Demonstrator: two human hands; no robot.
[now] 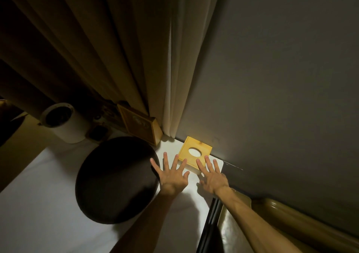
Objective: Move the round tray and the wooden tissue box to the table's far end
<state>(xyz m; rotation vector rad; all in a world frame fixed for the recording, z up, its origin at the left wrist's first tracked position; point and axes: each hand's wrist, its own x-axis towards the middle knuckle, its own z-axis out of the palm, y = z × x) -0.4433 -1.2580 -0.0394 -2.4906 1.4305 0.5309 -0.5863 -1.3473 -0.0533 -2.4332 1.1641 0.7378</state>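
The wooden tissue box [195, 151], yellow with an oval hole in its top, sits at the white table's far right corner against the grey wall. The round dark tray [114, 179] lies flat on the table to its left. My left hand [172, 175] is spread open between tray and box, holding nothing, its fingertips near the box's near-left edge and its little finger over the tray's rim. My right hand [211, 173] is also spread open, its fingertips reaching the box's near edge.
A white cylinder [64, 122] and a second wooden box [140, 126] stand at the table's far end, behind the tray. Curtains [116, 58] hang behind them. A dark bar [211, 221] and a glossy brown surface [291, 219] border the white table [38, 204] on the right.
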